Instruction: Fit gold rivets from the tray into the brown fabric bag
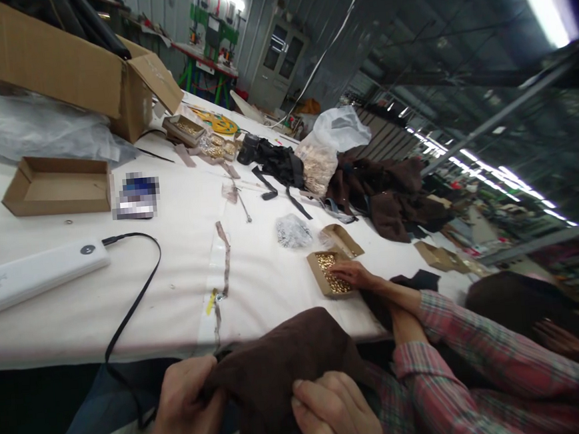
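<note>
My left hand (186,402) is closed, pinching the left edge of a dark brown piece of fabric (281,365) held over my lap below the table's front edge. My right hand (335,414) grips the same fabric from the lower right, fingers curled over it. To my right, a co-worker in a plaid sleeve (461,364) reaches a hand (357,275) into a small cardboard box of gold-coloured pieces (331,274) on the white table (174,279).
A white power bank (33,274) with a black cable (135,289) lies at the left. An empty small carton (59,185), a large open carton (67,67), plastic bags, black straps (275,164) and a heap of brown fabric (388,192) sit farther back.
</note>
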Demonstrator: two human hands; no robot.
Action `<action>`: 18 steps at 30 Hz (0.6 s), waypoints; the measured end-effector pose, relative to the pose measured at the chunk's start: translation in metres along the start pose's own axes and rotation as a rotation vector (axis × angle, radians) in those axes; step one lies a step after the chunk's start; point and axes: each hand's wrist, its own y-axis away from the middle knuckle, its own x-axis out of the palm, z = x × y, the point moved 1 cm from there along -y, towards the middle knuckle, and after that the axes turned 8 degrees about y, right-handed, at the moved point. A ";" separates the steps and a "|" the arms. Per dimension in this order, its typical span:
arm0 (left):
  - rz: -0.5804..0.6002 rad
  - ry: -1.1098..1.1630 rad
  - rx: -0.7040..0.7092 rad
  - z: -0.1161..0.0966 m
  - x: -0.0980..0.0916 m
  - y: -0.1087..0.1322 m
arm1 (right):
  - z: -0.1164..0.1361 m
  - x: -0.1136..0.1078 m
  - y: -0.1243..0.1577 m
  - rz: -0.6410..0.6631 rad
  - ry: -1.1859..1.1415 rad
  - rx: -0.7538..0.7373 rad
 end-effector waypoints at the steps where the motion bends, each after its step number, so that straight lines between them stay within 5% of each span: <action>1: 0.035 0.021 -0.029 -0.001 0.002 0.002 | 0.001 0.000 -0.002 0.000 0.004 0.004; 13: 0.078 0.040 -0.035 0.009 0.006 0.016 | -0.002 -0.005 0.002 0.005 0.038 -0.026; 18: 0.111 0.002 0.069 0.016 0.003 0.026 | -0.017 -0.012 0.010 0.047 0.093 -0.115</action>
